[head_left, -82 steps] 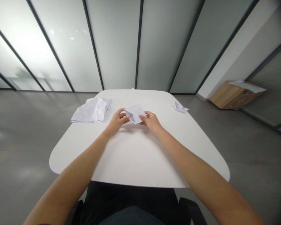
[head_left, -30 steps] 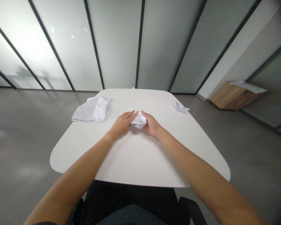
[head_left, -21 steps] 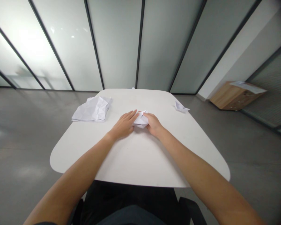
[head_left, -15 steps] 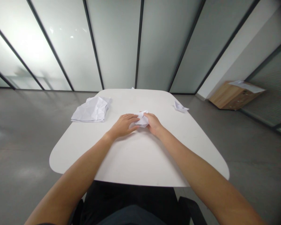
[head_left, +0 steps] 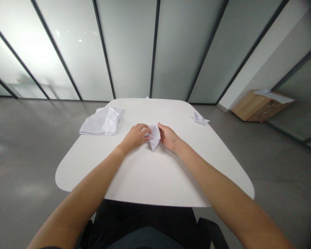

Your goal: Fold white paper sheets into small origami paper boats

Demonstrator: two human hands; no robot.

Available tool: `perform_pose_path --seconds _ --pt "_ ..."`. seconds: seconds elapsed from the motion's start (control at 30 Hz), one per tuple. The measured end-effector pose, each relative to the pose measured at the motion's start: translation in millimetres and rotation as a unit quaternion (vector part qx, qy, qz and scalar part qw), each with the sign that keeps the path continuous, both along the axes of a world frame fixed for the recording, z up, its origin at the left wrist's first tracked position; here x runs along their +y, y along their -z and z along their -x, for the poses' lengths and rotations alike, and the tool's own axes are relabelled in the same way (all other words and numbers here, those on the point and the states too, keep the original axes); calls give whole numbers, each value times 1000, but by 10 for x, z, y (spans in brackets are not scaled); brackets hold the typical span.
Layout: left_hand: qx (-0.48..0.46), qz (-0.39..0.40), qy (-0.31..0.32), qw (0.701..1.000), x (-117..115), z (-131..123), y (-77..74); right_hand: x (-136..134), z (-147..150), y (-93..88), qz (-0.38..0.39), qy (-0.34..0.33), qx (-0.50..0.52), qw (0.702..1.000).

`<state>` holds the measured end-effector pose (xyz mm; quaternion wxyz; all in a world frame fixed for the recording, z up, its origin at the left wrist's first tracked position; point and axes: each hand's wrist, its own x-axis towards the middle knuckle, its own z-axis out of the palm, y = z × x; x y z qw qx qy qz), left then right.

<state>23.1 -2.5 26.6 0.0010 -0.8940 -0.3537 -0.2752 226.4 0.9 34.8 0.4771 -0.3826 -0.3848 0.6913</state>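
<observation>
A small folded white paper piece [head_left: 153, 137] sits between both my hands, over the middle of a white rounded table [head_left: 150, 173]. My left hand [head_left: 134, 137] has its fingers curled and pinches the paper's left side. On the paper's right side rests my right hand [head_left: 169, 137], thumb up against the fold, gripping it. The paper's lower corner points toward me, and I cannot tell whether it touches the table.
A stack of crumpled white sheets [head_left: 101, 121] lies at the table's far left. A small folded paper boat [head_left: 200, 119] rests near the far right edge. A wooden cabinet [head_left: 259, 103] stands on the floor to the right. Frosted glass panels run behind the table.
The paper was held as a wider flat piece, then pressed down under both hands. Now it stands narrower and more upright, and my left fingers have curled from flat to pinching.
</observation>
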Motion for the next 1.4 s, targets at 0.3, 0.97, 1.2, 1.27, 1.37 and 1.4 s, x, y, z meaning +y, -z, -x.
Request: perform_pose_path --seconds 0.3,0.97,1.2,1.27,1.37,1.4 --pt "-80 53 19 995 45 12 0 44 -49 37 -20 -7 0 1000" --pt "-430 424 104 790 65 -125 120 -40 -39 58 -194 -67 -95 974" --pt "-466 498 135 719 -34 -153 68 -48 -22 48 -166 -70 -61 982" --pt "-480 498 132 710 -24 -133 63 -47 -28 37 -157 -60 -46 985" --pt "-500 495 121 700 -1 -93 56 -50 -46 11 -146 -55 -23 987" --pt "-504 495 116 698 3 -80 50 -53 -54 -1 -142 -56 -16 988"
